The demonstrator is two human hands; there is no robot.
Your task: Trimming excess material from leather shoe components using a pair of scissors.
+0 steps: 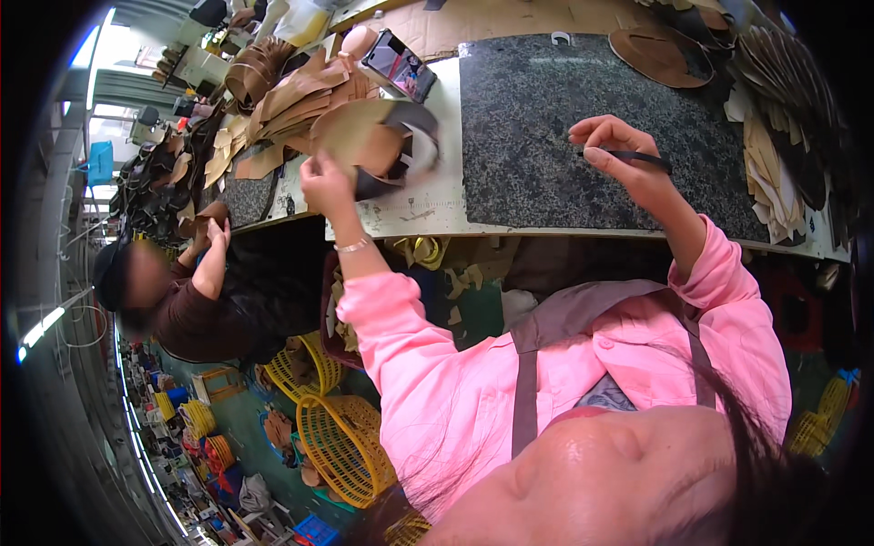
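My left hand grips the near edge of a curved leather piece, tan with dark bands at its right side. Motion blurs this piece, and its exact kind cannot be told. It is over the pale worktop, left of a dark speckled mat. Above that mat, my right hand is closed around a slim black stick-like tool. The tool's tip is not plain to see.
Behind my left hand are a propped phone and stacked tan leather pieces. A brown rounded piece lies at the mat's far right, beside fanned dark pieces. A co-worker sits at left, near yellow baskets.
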